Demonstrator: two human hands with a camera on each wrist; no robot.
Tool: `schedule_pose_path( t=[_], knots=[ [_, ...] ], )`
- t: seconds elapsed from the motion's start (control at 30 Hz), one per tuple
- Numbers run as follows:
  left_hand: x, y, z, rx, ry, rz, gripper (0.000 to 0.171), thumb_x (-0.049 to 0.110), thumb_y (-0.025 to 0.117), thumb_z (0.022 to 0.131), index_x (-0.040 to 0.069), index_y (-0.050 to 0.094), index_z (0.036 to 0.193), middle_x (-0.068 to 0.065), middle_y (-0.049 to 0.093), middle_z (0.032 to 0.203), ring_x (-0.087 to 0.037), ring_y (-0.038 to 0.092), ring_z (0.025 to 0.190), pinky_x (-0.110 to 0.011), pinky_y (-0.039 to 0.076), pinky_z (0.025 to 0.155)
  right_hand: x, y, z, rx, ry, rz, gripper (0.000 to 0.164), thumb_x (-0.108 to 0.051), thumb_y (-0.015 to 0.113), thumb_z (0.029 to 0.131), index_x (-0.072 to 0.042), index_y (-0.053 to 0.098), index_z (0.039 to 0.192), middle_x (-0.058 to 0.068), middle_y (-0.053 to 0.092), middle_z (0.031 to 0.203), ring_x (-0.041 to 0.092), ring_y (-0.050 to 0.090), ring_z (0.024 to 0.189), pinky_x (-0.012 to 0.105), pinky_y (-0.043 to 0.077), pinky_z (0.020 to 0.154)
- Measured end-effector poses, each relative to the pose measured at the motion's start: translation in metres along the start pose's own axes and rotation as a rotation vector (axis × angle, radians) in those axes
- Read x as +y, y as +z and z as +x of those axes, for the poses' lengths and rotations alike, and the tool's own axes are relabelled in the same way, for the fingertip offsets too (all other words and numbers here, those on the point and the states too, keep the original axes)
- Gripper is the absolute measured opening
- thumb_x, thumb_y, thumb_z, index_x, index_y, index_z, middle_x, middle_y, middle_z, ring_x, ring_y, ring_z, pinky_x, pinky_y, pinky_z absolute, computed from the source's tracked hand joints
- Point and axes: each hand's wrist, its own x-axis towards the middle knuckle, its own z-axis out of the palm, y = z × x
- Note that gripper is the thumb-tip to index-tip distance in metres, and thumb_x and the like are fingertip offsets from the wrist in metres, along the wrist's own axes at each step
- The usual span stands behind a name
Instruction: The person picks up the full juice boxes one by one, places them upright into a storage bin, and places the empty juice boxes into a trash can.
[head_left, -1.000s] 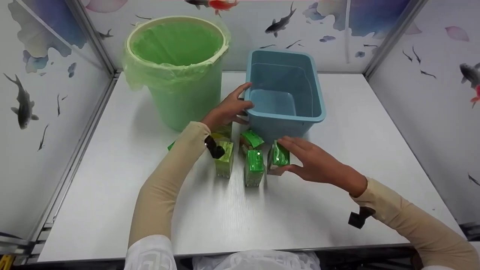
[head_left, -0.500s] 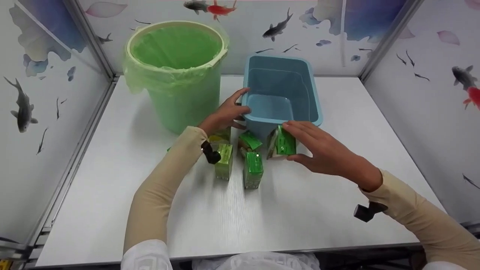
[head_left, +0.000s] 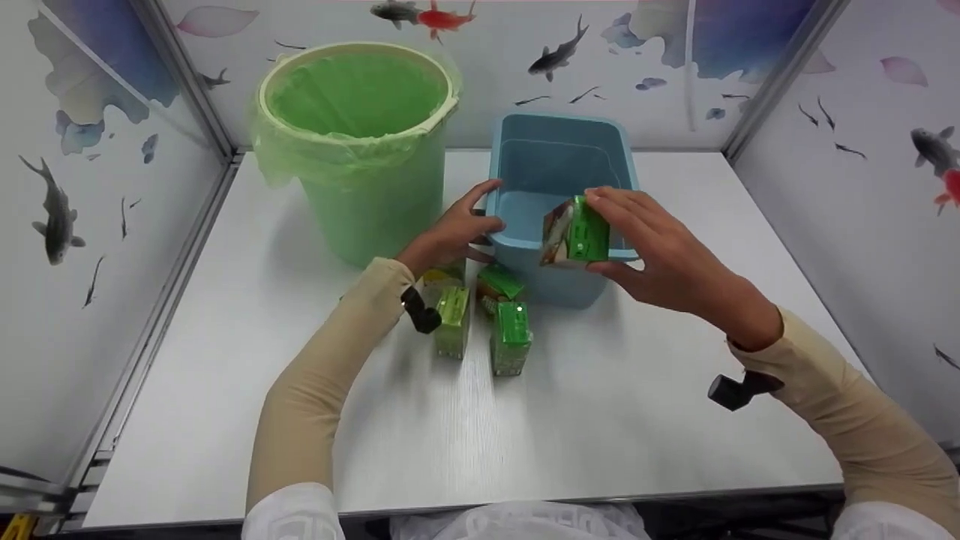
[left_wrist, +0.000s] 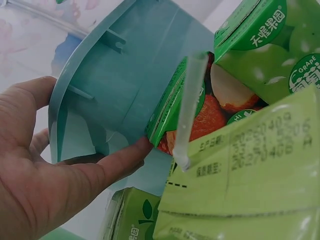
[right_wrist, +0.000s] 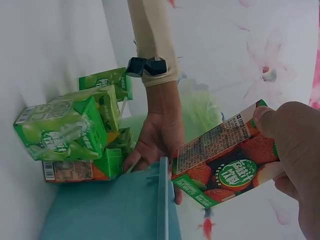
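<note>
Right hand [head_left: 664, 251] — grip clasping one juice carton [head_left: 590, 232], green-ended, raised just above the near rim of the blue bin [head_left: 562, 281]. Left hand [head_left: 450, 229] — grip holding that bin's left rim. Further cartons [head_left: 512, 337]: grouped on the white surface [head_left: 615, 420], before the bin. Green bucket [head_left: 379, 202], lined: to its left.

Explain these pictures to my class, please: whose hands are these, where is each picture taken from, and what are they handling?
No machine here, only a bare human left hand and right hand. The wide picture looks down from the head; the close ones come from each wrist. On the white table stand a green bin, a blue tub and several drink cartons. The left fingers grip the tub's edge; the right ones hold another carton, raised by its opening.
</note>
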Motion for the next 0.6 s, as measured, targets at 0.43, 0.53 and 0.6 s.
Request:
schedule_pose_path(
  t=[0.43, 0.53, 0.6],
  knots=[
    [-0.002, -0.001, -0.005, -0.019, 0.001, -0.03, 0.078, 0.009, 0.064, 0.097, 0.04, 0.028, 0.159, -0.02, 0.035, 0.155, -0.044, 0.054, 0.126, -0.061, 0.052, 0.093, 0.042, -0.002, 0.031, 0.036, 0.089, -0.056, 0.079, 0.007, 0.083, 0.079, 0.007, 0.043, 0.147, 0.023, 0.051, 0.145, 0.038, 0.05, 0.13, 0.05, 0.05, 0.101],
    [-0.004, -0.002, -0.006, -0.019, 0.002, -0.038, 0.077, 0.009, 0.063, 0.097, 0.041, 0.028, 0.159, -0.021, 0.033, 0.156, -0.045, 0.054, 0.126, -0.062, 0.051, 0.094, 0.055, -0.001, 0.044, -0.001, 0.11, -0.074, 0.075, 0.0, 0.081, 0.085, 0.007, 0.041, 0.148, 0.023, 0.05, 0.146, 0.037, 0.049, 0.131, 0.051, 0.05, 0.1],
    [-0.004, -0.003, -0.007, -0.02, 0.005, -0.031, 0.077, 0.01, 0.064, 0.097, 0.042, 0.029, 0.158, -0.021, 0.033, 0.156, -0.044, 0.055, 0.126, -0.061, 0.052, 0.094, 0.064, -0.001, 0.052, -0.022, 0.12, -0.085, 0.072, -0.005, 0.079, 0.088, 0.007, 0.041, 0.148, 0.023, 0.05, 0.146, 0.036, 0.05, 0.13, 0.051, 0.05, 0.101]
  ],
)
